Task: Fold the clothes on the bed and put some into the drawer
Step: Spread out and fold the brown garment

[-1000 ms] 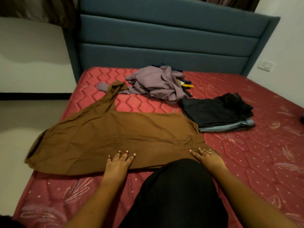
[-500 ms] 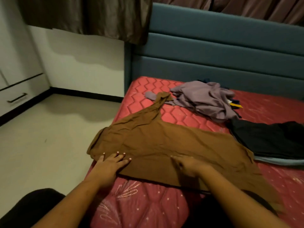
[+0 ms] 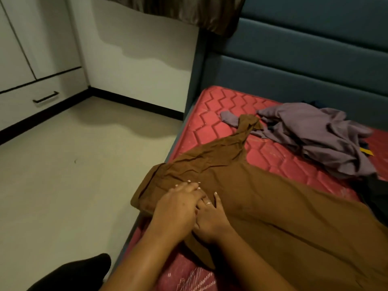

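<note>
Hands together at the near left end of the garment (image 3: 273, 211): left hand (image 3: 178, 206) laid partly over the fingers of the right hand (image 3: 212, 221), both flat and spread, gripping nothing, pressing cloth onto the bed (image 3: 212, 114). Right fingertips partly hidden under the left; visible ones straight. Probably smoothing and pinning that turned-back end ahead of the next fold, placed there because the cloth lies right at the mattress edge, liable to slip toward the floor (image 3: 73, 175) if left loose. Garment brown, creased, spread lengthwise along the near side of the bed, not yet folded small; one narrow twisted end reaching up toward the headboard (image 3: 294, 70) and touching the heap (image 3: 315, 139) of purple clothes. Heap unfolded, with scraps of yellow and dark fabric behind; a dark pile (image 3: 378, 196) at the far right, mostly cut off. Drawer (image 3: 25, 103) low in the white cabinet, closed, across the floor and well apart from the bed. In the way: twisted end overlapping the heap, likely needing to be drawn clear before a tidy fold; a dark-clad knee (image 3: 73, 276) by the bed's near corner.
</note>
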`<act>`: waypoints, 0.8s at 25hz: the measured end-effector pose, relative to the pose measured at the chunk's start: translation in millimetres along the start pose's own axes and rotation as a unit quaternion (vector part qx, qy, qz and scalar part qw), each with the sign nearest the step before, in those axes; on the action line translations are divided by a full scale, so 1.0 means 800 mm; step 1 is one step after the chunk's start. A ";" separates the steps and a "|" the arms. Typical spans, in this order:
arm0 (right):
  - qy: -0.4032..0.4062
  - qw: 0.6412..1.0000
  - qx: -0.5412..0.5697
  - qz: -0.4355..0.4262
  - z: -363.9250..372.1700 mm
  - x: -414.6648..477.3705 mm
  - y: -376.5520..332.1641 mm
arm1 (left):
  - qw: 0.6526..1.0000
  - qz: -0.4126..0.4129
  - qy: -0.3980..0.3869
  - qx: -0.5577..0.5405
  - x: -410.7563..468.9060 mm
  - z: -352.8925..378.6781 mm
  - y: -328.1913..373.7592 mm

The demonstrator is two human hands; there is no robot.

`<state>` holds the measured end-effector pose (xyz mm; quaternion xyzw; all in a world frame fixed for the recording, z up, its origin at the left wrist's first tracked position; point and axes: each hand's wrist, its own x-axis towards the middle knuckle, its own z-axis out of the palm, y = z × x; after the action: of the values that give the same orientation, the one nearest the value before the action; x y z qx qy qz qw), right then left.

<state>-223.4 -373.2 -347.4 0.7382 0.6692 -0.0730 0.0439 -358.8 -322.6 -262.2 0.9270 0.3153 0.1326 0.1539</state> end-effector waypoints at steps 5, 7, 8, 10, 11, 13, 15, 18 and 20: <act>-0.047 0.992 -0.047 -0.107 -0.036 -0.005 0.049 | 0.993 0.001 -0.114 -0.014 -0.023 0.092 0.030; -0.048 0.992 -0.037 -0.114 -0.044 -0.029 0.082 | 0.992 -0.002 -0.128 0.004 -0.021 0.115 0.033; -0.043 0.994 -0.030 -0.100 -0.040 -0.042 0.102 | 0.992 0.006 -0.125 0.011 -0.017 0.124 0.039; -0.046 0.998 0.007 -0.053 -0.033 -0.055 0.137 | 0.992 0.010 -0.122 0.024 0.007 0.132 0.048; -0.055 0.998 0.026 -0.029 -0.029 -0.054 0.149 | 0.992 0.001 -0.122 0.030 0.025 0.134 0.050; -0.057 0.998 0.032 -0.006 -0.028 -0.034 0.157 | 0.995 -0.027 -0.096 0.027 0.063 0.132 0.045; -0.061 0.998 0.026 0.007 -0.025 0.002 0.146 | 0.995 -0.058 -0.065 0.046 0.089 0.134 0.025; -0.033 0.999 0.029 0.031 -0.018 0.060 0.137 | 0.991 -0.099 -0.033 0.081 0.119 0.131 -0.010; -0.008 0.999 0.030 0.041 -0.018 0.095 0.136 | 0.988 -0.125 -0.030 0.083 0.138 0.130 -0.035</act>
<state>-107.4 -307.1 -349.4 0.7653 0.6357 -0.0965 0.0300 -253.8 -253.3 -352.0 0.8935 0.4336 0.0579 0.1011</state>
